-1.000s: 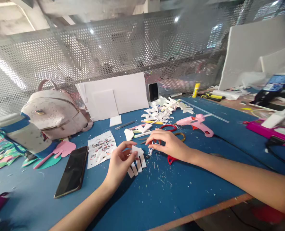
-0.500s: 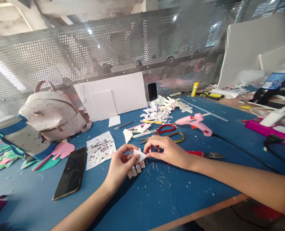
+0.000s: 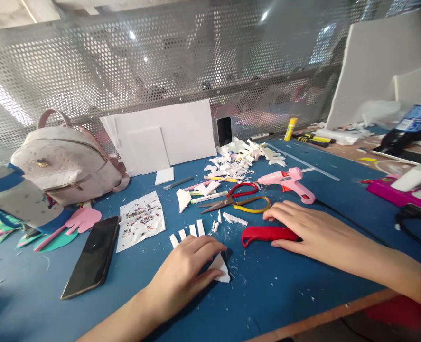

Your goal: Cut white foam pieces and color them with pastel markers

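Observation:
My left hand (image 3: 187, 268) rests low on the table, thumb and fingers closed over a small white foam board piece (image 3: 221, 270), partly hiding it. Several narrow white strips (image 3: 192, 230) lie in a row just beyond its knuckles. To the right, my right hand (image 3: 299, 225) reaches over a red-handled knife (image 3: 263, 234). Its thumb is on the near side and its fingers are apart on the far side; the hand covers the blade end. Scissors (image 3: 224, 203) with red and yellow loops lie beyond, near a loose white sliver (image 3: 235, 218).
A pink glue gun (image 3: 285, 180) with a black cord lies beyond my right hand. White scraps (image 3: 238, 159) are heaped at the back. A phone (image 3: 92, 259), a speckled paper (image 3: 142, 218), a backpack (image 3: 66, 161) and a tumbler (image 3: 21, 199) stand or lie to the left.
My hands have parted. The left has lowered the white piece to the table; the right has let go of it and moved right, over the red-handled knife.

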`<action>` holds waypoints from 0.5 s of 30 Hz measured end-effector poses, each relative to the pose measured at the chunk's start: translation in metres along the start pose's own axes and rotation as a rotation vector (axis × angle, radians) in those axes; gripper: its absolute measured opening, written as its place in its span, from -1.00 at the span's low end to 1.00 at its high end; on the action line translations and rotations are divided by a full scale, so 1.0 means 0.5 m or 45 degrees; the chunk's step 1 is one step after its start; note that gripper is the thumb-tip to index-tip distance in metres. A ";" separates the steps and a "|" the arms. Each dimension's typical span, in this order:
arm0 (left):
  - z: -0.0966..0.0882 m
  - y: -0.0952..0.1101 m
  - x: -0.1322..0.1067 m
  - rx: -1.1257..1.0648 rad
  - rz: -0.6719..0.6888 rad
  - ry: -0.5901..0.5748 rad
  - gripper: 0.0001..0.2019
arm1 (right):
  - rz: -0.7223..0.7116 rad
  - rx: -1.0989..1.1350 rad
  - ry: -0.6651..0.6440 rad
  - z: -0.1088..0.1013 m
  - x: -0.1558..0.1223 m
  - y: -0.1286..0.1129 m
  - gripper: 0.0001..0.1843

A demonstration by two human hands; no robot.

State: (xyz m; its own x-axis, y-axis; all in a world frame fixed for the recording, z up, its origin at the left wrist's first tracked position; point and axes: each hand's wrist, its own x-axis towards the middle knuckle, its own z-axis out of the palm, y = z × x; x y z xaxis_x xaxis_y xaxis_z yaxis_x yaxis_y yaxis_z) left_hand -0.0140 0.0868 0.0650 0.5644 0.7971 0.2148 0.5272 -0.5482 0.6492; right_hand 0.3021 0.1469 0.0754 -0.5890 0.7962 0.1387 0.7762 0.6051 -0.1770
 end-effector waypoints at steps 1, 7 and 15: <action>-0.006 0.001 0.000 0.053 0.030 -0.002 -0.69 | 0.002 0.007 -0.012 0.005 -0.005 0.010 -0.71; -0.051 -0.003 -0.023 0.426 0.101 0.026 -0.78 | 0.031 0.198 0.002 -0.005 -0.009 0.016 -0.76; -0.032 -0.011 -0.021 0.557 0.074 -0.248 -0.46 | -0.096 0.865 0.307 -0.029 0.004 -0.034 -0.79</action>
State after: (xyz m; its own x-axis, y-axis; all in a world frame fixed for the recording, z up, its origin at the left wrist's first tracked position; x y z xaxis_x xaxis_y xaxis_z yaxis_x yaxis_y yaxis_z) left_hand -0.0330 0.0853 0.0709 0.6874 0.7225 0.0740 0.6853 -0.6790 0.2631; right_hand 0.2909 0.1381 0.0927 -0.5084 0.7768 0.3715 0.3782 0.5890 -0.7141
